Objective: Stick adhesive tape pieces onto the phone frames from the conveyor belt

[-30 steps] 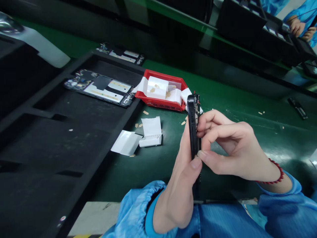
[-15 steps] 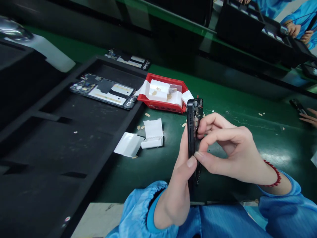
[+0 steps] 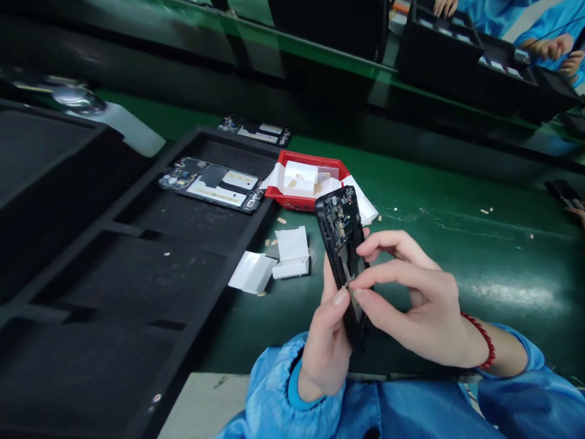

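Observation:
My left hand point(image 3: 326, 332) grips an open black phone body point(image 3: 340, 235), held upright and tilted so its inner circuit side shows. The fingers of my right hand point(image 3: 409, 299) are pinched against that inner face, thumb and forefinger meeting near the left thumb; anything they pinch is too small to make out. A red bead bracelet point(image 3: 479, 340) circles my right wrist. Both arms wear blue sleeves point(image 3: 274, 396).
A long black foam tray point(image 3: 150, 262) at left holds another open phone point(image 3: 212, 186). A third phone point(image 3: 256, 131) lies behind it. A red bin point(image 3: 292, 198) holds white backing papers. Loose white papers point(image 3: 269, 265) lie on the green mat. Other people's hands point(image 3: 555, 52) work at far right.
The phone turned from edge-on to show its inner face and its top tilted left. The view shifted, so tray and bin now sit further right.

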### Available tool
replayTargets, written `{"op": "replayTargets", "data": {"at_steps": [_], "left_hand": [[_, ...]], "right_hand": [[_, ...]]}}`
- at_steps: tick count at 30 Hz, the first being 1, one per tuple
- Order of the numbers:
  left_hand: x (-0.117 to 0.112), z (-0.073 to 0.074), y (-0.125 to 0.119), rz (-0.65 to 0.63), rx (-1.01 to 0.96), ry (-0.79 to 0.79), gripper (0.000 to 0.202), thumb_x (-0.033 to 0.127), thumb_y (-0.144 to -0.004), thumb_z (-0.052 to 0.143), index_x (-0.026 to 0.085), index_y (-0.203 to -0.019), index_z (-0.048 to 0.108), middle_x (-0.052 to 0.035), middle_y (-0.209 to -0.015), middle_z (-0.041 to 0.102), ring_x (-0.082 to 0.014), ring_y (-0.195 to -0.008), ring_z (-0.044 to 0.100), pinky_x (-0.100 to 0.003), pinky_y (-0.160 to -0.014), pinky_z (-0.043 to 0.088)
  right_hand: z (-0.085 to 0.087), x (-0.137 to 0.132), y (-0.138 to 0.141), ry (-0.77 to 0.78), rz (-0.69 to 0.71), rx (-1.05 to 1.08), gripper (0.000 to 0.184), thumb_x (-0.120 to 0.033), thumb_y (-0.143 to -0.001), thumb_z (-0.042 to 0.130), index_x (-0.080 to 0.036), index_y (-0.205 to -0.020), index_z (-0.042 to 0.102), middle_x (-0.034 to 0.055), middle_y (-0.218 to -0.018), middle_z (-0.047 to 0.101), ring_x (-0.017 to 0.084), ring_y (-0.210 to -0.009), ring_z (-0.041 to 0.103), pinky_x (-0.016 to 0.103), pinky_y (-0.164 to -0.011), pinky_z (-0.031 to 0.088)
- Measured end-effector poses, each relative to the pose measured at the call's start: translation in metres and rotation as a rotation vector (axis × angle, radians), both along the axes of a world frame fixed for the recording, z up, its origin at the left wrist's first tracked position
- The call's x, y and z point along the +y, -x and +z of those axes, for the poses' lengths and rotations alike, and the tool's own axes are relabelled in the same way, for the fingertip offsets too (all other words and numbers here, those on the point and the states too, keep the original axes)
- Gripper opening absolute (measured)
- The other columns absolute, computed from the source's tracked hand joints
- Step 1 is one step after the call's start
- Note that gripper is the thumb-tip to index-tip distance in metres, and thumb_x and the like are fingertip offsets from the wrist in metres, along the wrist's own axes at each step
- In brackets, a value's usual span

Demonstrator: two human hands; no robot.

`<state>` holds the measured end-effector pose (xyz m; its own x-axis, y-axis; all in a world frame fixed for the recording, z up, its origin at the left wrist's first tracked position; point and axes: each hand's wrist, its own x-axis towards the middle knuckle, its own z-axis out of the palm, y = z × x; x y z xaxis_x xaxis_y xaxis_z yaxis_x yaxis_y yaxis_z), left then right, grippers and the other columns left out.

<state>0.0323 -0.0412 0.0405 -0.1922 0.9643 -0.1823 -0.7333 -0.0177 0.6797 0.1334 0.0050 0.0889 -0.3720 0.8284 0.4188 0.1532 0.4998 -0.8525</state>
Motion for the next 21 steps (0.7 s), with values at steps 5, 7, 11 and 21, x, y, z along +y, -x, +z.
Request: {"op": "replayTargets", "data": {"at_steps": [5, 7, 11, 21], "left_hand": [[-0.006, 0.001, 0.001, -0.014, 0.010, 0.013, 0.050, 0.037, -0.093, 0.051, 0.027, -0.142, 0.061, -0.0031, -0.144, 0.065, -0.0287, -0.147, 0.047, -0.043, -0.129, 0.027], [-0.007, -0.001, 0.002, -0.040, 0.032, 0.027, 0.052, 0.039, -0.092, 0.052, 0.027, -0.143, 0.060, -0.0034, -0.147, 0.061, -0.0305, -0.149, 0.043, -0.045, -0.129, 0.027], [-0.007, -0.003, 0.005, -0.041, 0.029, 0.027, 0.048, 0.041, -0.091, 0.053, 0.029, -0.137, 0.065, -0.0012, -0.142, 0.065, -0.0287, -0.150, 0.041, -0.042, -0.128, 0.028], [0.018, 0.005, 0.018, 0.025, 0.029, 0.128, 0.052, 0.040, -0.077, 0.056, 0.022, -0.123, 0.072, -0.0043, -0.123, 0.074, -0.0351, -0.146, 0.046, -0.048, -0.125, 0.036]], "right_hand": [[-0.005, 0.001, 0.006, 0.021, 0.003, 0.026, 0.008, -0.013, -0.086, 0.072, -0.020, -0.083, 0.071, 0.0085, -0.107, 0.067, 0.019, -0.103, 0.068, 0.036, -0.095, 0.059], [-0.005, 0.000, 0.007, 0.029, -0.011, 0.031, 0.007, -0.014, -0.086, 0.072, -0.021, -0.083, 0.070, 0.0074, -0.107, 0.066, 0.019, -0.103, 0.068, 0.039, -0.099, 0.057], [-0.004, -0.001, 0.009, -0.013, -0.013, 0.001, 0.006, -0.014, -0.089, 0.066, -0.019, -0.086, 0.068, 0.0084, -0.104, 0.063, 0.018, -0.101, 0.066, 0.040, -0.101, 0.055], [0.003, 0.003, -0.003, 0.132, 0.010, 0.037, 0.014, -0.015, -0.095, 0.062, -0.017, -0.090, 0.075, 0.0099, -0.106, 0.065, 0.017, -0.099, 0.065, 0.026, -0.071, 0.057]]}}
